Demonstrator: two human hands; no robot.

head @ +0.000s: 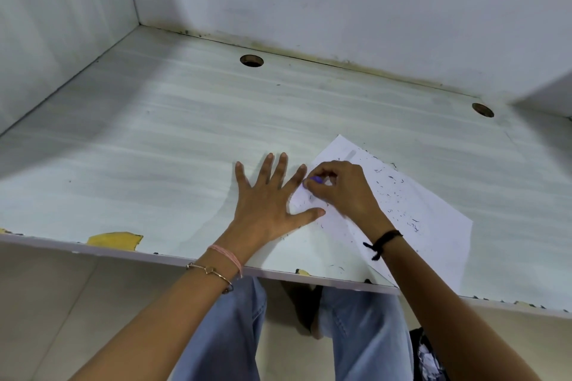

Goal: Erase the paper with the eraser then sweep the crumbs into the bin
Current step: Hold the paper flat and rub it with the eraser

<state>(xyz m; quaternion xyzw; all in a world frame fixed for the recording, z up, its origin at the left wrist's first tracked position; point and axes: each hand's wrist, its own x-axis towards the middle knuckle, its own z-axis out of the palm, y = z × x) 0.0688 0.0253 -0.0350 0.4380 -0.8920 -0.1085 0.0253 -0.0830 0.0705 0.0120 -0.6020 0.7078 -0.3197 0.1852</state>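
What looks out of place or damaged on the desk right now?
The paper lies askew, its near corner overhanging the desk edge. Dark crumbs litter it and the desk. The front edge is chipped, baring a yellow patch.

Eraser [316, 179] mostly hidden within right hand [340, 192]

This looks like an office or study cubicle: a pale wood-grain table [154, 148] boxed in by plain white partition panels [340, 3] at the back and left, two round cable holes [251, 60] near its rear edge, chipped laminate [114, 239] along the front, a pale floor [62, 303] below.
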